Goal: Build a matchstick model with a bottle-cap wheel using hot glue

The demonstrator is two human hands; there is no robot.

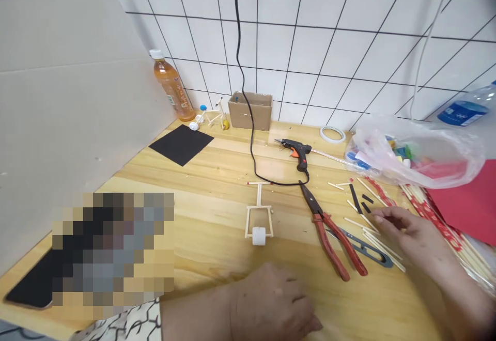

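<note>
My left hand (277, 302) rests on the table at the bottom, fingers curled in and nothing showing from them. Over the loose sticks at the right, my right hand (411, 232) has thumb and fingers pinched together; what is between them, if anything, I cannot make out. Small black strips (355, 199) and pale thin wooden sticks (382, 244) lie by its fingertips. In the middle lies a small stick frame (259, 206) with a white roller (259, 236) at its near end. Red-handled pliers (323, 227) and a grey utility knife (368, 248) lie between my hands.
A black glue gun (296, 151) lies behind the pliers, its cord running up the wall. Further back are a cardboard box (250, 111), a stick model (211, 118), a drink bottle (173, 88), black paper (182, 144) and a tape roll (332, 134). A plastic bag (437, 150) sits right.
</note>
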